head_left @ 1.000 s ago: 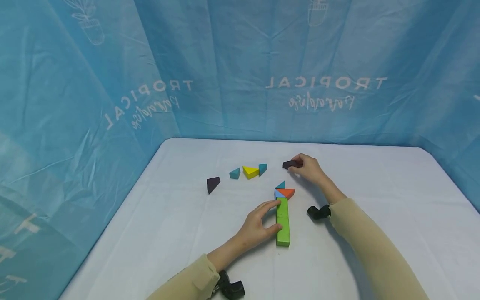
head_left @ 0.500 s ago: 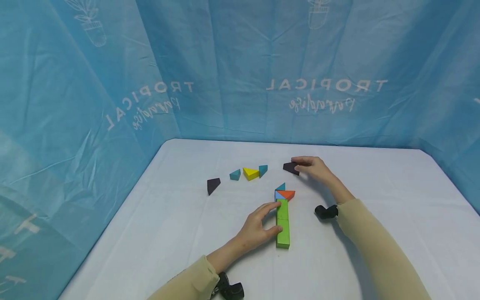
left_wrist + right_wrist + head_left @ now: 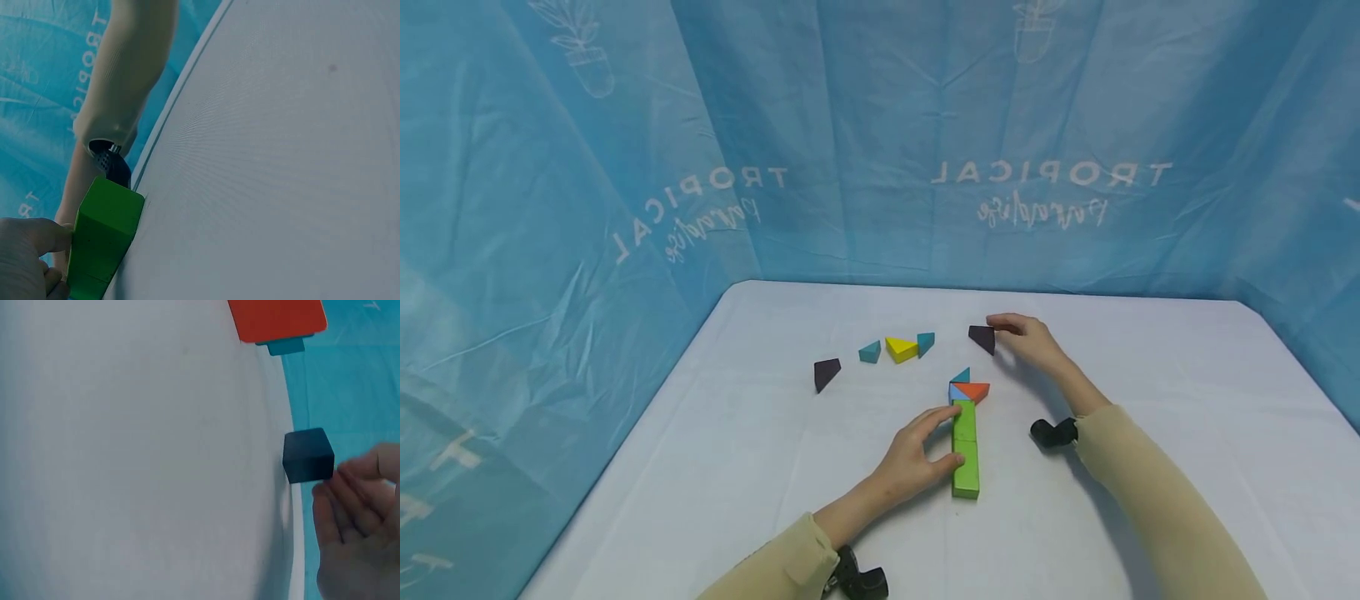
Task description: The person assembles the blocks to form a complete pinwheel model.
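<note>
Two green blocks (image 3: pixel 966 450) lie end to end in a column on the white table. My left hand (image 3: pixel 906 462) rests against their left side, forefinger on the far block and thumb on the near one. An orange triangular block (image 3: pixel 974 392), a light blue triangle (image 3: pixel 957 392) and a teal triangle (image 3: pixel 962 376) sit at the column's far end. Farther back, my right hand (image 3: pixel 1030 342) is beside a black four-sided block (image 3: pixel 982 337), fingertips at its right edge. In the right wrist view, the fingers are loosely bent next to this black block (image 3: pixel 308 456).
Left of the column lie another black block (image 3: pixel 827 373), a teal block (image 3: pixel 870 352), a yellow triangular block (image 3: pixel 902 348) and a second teal block (image 3: pixel 926 343) touching the yellow one. A blue printed curtain (image 3: pixel 880 167) hangs behind the table (image 3: pixel 737 500).
The right hand has turned the black block so its point faces nearer, then eased its fingers to the right edge. The left hand and green blocks stay in place.
</note>
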`<state>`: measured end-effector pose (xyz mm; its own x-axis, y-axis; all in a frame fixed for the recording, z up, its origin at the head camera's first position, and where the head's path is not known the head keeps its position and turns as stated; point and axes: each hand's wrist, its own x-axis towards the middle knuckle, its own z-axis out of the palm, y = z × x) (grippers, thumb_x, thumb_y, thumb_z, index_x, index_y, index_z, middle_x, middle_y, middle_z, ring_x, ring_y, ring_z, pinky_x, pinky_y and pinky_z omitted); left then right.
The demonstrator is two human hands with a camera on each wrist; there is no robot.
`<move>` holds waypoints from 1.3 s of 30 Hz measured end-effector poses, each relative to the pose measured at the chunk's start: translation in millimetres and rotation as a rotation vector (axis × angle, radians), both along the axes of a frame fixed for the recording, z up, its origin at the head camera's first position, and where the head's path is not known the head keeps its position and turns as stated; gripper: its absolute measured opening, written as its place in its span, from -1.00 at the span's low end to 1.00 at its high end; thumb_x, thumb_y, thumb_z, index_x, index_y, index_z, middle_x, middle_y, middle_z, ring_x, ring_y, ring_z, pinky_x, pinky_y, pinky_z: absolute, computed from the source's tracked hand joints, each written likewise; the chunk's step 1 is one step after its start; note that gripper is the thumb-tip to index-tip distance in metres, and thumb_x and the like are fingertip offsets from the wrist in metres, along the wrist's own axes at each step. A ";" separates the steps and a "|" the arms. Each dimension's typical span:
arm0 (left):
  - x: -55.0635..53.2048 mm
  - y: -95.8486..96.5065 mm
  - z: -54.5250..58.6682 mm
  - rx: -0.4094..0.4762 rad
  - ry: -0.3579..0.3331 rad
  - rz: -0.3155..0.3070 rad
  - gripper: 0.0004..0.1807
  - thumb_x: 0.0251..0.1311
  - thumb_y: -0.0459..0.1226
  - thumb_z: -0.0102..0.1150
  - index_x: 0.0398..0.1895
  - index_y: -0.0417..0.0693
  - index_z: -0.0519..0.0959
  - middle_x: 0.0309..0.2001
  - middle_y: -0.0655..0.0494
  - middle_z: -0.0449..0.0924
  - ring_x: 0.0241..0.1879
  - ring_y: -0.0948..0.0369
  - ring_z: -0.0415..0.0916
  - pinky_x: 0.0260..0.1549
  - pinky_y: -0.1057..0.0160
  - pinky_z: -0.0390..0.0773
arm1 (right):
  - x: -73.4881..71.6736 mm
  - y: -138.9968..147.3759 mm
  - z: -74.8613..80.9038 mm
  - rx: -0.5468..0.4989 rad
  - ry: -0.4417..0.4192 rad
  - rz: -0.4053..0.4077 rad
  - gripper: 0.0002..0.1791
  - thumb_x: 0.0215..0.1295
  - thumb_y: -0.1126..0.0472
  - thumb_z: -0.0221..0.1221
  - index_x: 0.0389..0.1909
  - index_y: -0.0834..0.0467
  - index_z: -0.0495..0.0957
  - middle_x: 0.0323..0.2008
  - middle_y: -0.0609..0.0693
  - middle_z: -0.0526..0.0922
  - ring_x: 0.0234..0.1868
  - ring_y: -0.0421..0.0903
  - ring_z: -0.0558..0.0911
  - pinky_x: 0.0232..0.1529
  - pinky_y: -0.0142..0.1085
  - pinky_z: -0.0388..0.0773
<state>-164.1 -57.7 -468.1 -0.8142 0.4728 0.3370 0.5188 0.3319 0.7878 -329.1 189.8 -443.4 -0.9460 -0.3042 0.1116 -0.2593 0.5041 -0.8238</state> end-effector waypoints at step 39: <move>0.3 -0.9 0.4 -0.004 -0.001 -0.007 -0.32 0.10 -0.32 0.31 0.32 -0.14 0.30 0.27 0.10 0.33 0.30 0.23 0.20 0.26 0.21 0.22 | 1.2 -5.4 2.7 0.089 0.077 0.180 -0.52 0.24 0.39 0.16 0.19 0.38 0.39 0.18 0.26 0.40 0.18 0.21 0.40 0.20 0.01 0.33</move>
